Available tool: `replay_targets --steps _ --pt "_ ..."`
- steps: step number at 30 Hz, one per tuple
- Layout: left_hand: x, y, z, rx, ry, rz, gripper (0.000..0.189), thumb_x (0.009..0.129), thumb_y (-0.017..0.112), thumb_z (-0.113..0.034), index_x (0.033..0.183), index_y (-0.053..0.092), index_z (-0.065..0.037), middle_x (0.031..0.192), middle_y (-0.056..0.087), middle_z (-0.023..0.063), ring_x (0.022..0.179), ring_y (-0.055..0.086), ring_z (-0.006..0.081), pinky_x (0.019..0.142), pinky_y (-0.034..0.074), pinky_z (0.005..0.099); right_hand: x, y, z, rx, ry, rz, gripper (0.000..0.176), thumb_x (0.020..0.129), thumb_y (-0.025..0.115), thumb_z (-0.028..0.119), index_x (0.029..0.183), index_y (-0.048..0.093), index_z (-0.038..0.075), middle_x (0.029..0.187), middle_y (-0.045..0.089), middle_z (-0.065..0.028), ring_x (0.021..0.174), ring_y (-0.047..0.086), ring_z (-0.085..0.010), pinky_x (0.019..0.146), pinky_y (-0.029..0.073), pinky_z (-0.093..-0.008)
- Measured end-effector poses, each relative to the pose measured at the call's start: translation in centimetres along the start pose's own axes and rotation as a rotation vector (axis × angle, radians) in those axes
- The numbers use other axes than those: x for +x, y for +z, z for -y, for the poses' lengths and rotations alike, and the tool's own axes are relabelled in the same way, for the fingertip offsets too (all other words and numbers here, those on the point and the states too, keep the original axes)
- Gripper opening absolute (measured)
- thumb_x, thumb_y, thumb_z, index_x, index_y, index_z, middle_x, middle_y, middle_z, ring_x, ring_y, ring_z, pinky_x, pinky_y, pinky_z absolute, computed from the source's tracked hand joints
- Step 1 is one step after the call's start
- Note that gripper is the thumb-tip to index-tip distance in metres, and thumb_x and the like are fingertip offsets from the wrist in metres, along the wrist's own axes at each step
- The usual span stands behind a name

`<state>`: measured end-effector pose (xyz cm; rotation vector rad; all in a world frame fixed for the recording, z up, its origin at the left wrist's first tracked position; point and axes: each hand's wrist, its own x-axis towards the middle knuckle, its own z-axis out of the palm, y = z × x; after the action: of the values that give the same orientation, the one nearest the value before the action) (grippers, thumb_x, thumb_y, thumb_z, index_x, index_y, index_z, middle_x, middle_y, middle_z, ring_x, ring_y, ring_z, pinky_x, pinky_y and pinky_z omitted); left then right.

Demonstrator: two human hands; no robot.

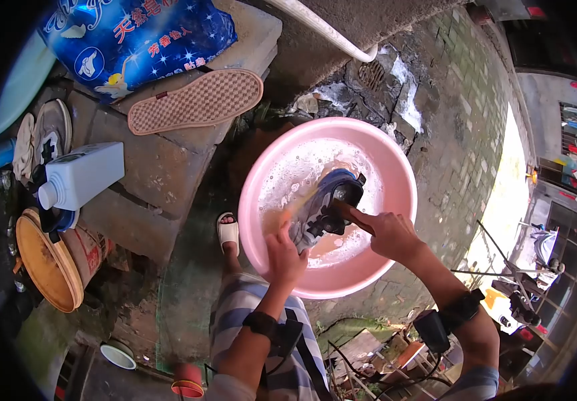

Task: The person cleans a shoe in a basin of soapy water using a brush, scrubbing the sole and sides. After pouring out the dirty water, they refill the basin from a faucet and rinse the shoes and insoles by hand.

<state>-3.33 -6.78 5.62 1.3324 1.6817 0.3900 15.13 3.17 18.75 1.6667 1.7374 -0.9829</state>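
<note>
A dark grey and black shoe (314, 217) is held over the soapy water in a pink basin (405, 194), its opening toward my right side. My left hand (284, 255) is closed on the near left end of the shoe. In my right hand (394, 236) is a brush with a brown wooden handle (357, 217). The brush's far end reaches to the shoe's opening, and its bristles are hidden. White suds and brownish water surround the shoe.
On the stone ledge to the left are a blue washing powder bag (148, 43), a woven insole (195, 101), a pale blue bottle (88, 175) and another shoe (53, 130). A bucket (88, 248) with an orange-brown lid stands below. A white pipe (325, 30) runs above the basin.
</note>
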Motion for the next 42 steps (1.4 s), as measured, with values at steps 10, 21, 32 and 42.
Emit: replay_targets --steps 10,21,32,42 --pt "0.3 0.0 -0.6 -0.063 -0.051 0.004 0.083 0.059 0.074 -0.008 0.127 0.026 -0.005 0.113 0.034 0.024 0.102 0.041 0.0397 0.091 0.033 0.0413 1.0 1.6 2.2 -0.161 0.08 0.012 0.057 0.073 0.049 0.006 0.127 0.04 0.019 0.082 0.06 -0.0143 0.077 0.06 -0.0303 0.065 0.047 -0.0434" --pt "0.4 -1.0 -0.3 0.036 0.2 0.012 0.075 0.064 0.072 -0.016 0.122 0.029 0.002 0.106 0.049 0.0226 0.09 0.054 0.0313 0.074 0.044 0.0407 -6.5 -0.4 -2.3 0.267 0.103 -0.236 0.054 0.074 0.054 0.01 0.125 0.044 0.025 0.073 0.055 -0.012 0.067 0.058 -0.0299 0.062 0.046 -0.0383" --pt "-0.5 -1.9 -1.1 -1.367 -0.802 0.711 0.039 0.088 0.048 -0.033 0.12 0.042 -0.009 0.1 0.058 0.0096 0.067 0.058 0.0158 0.058 0.049 0.0249 -1.2 9.3 -4.6 0.336 0.17 -0.541 0.07 0.079 0.06 0.031 0.132 0.026 0.001 0.109 0.04 -0.0232 0.109 0.037 -0.0364 0.088 0.035 -0.0433" --pt "-0.2 -1.0 -0.5 -0.812 -0.392 0.708 0.044 0.089 0.046 -0.026 0.128 0.036 -0.007 0.121 0.047 0.0112 0.109 0.047 0.0237 0.091 0.038 0.0329 8.7 11.1 1.3 1.703 0.166 -0.193 0.096 0.064 0.077 0.026 0.132 0.015 -0.003 0.126 0.035 -0.0237 0.117 0.036 -0.0293 0.097 0.031 -0.036"
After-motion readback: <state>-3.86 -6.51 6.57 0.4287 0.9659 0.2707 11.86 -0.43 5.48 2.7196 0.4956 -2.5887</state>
